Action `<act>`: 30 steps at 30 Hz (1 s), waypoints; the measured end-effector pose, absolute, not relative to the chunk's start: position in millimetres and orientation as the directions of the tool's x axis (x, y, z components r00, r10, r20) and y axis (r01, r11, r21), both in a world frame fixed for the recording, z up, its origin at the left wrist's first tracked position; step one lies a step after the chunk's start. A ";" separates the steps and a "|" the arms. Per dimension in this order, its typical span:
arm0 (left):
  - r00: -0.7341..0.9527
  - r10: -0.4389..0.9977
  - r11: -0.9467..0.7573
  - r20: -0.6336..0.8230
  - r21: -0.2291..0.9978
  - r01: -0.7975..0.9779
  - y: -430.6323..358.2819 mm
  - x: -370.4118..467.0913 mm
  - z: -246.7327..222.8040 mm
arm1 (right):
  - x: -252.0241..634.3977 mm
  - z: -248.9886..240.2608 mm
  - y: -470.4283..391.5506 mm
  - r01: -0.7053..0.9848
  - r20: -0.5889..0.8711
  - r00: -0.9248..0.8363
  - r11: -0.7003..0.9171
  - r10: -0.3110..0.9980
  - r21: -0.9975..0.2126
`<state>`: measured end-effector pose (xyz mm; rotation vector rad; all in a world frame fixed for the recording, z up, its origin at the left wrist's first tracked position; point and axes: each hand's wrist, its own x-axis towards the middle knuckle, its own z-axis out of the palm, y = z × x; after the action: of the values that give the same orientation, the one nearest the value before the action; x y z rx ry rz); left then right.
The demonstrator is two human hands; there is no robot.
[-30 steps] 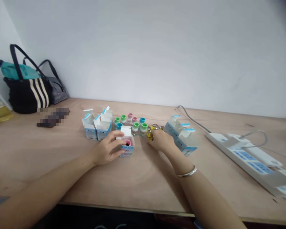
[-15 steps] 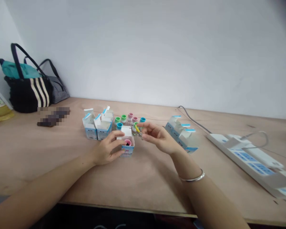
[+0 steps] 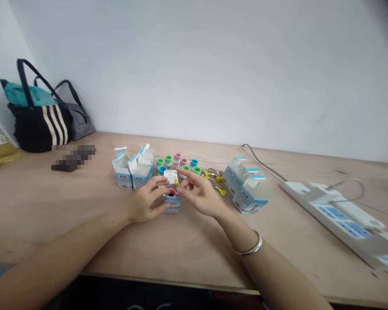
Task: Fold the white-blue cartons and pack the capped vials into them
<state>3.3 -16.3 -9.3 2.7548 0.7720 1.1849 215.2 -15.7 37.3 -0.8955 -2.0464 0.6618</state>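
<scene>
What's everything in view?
Tabletop: one, wooden, below
Wall: one, pale, back
Striped bags: two, black and grey, left
Bundle: one, teal, in black bag
Bottle: one, yellow contents, left edge
Pixelated object: one, dark, left
Small bottles: eight, green, pink or blue rims, centre
Open cartons: several, white-blue, flanking small bottles
Front carton: one, white-blue, centre
Pink-rimmed bottle: one, in front carton
Ringed pieces: several, yellow-silver, centre-right
Power strip: one, white-blue, right
Cable: one, grey, back right
Bangle: one, silver, right wrist
Left hand: one, touching front carton
Right hand: one, holding yellow piece
</scene>
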 end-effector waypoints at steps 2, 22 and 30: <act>0.577 0.464 -0.873 0.672 0.234 0.428 -16.8 3.6 -9.3 | 217.5 41.2 -17.1 0.469 0.482 -0.432 0.646 0.762 -0.602; 0.569 0.481 -0.859 0.667 0.230 0.457 -16.2 4.8 -9.8 | 212.9 37.1 -6.0 0.521 0.509 -0.503 0.715 0.698 -0.465; 0.506 0.515 -0.830 0.692 0.257 0.495 -17.5 6.2 -8.7 | 213.3 38.6 -10.6 0.424 0.540 -0.484 0.725 0.688 -0.543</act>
<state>6.2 -17.5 -8.7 2.7040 0.9069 1.2555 213.3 -10.6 38.6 -0.8387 -2.1491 0.4345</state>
